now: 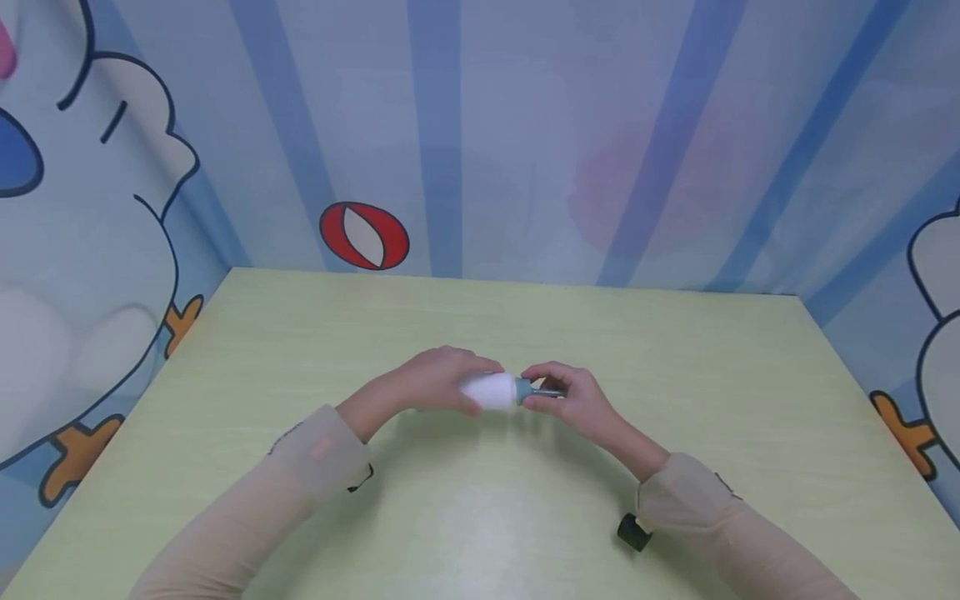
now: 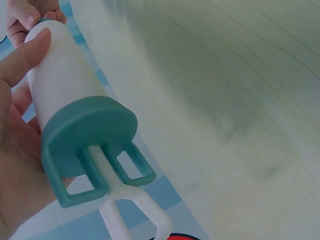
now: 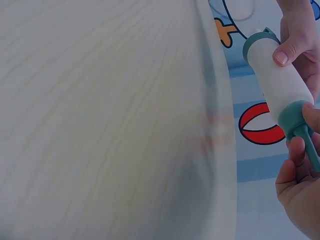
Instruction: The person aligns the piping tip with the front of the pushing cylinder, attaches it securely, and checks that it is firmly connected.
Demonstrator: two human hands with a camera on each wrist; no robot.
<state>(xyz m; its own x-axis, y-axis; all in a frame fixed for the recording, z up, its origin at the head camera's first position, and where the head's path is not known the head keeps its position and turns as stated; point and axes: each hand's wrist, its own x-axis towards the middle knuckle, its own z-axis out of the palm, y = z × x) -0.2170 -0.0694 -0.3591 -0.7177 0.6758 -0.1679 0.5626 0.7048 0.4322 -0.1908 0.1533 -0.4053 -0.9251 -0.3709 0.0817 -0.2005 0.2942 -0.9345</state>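
A piping syringe with a white barrel [image 1: 491, 390] is held nearly level between both hands, over the middle of the table. My left hand [image 1: 438, 379] grips the barrel, its thumb lying along the side. In the left wrist view, a teal end cap [image 2: 90, 125] with two finger loops faces the camera, and a white plunger handle [image 2: 115, 187] sticks out of it. At the opposite end my right hand [image 1: 581, 404] pinches the teal front cap [image 3: 292, 116] with thumb and fingers. A slim nozzle [image 3: 311, 150] extends from that cap past the right fingers. Whatever is inside the barrel is hidden.
The pale green-yellow table [image 1: 480, 517] reaches a striped blue wall covering [image 1: 510, 150] at the back. Cartoon figures are printed on the side coverings. A small black object [image 1: 634, 532] sits by the right sleeve cuff.
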